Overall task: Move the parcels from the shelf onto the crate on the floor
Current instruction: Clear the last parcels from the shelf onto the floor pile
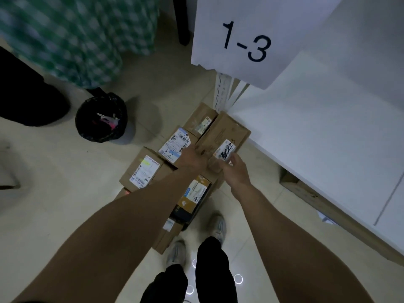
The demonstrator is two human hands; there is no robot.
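The thumb of the right hand (237,170) is laid on the scribbled-over shipping label (225,151) of a large cardboard parcel (220,134), and its fingers (227,169) are curled round the parcel's near edge. The left hand (193,157) is set against the parcel's left edge; its fingers are hidden behind the cardboard, so how far they are bent cannot be told. The parcel is held between the two bare arms above a cluster of other parcels on the pale tiled floor (65,204), just beside the foot of the white shelf (328,138). To the left, a parcel marked "2" (175,145) and a parcel with a yellow-highlighted label (144,169) are seen side by side. A smaller brown parcel (202,120) lies at the far end. Nearer the feet, a parcel with a blue and orange label (194,193) is stacked on a black item (183,213) and a further carton (167,234). What bears the stack is hidden. A sheet marked "1-3" (244,40) is fixed to the shelf's end. A bin with a black liner (101,118) is placed well to the left, below green checked fabric (76,40). Grey trainers (177,251) and black trousers (215,270) are framed at the bottom edge.
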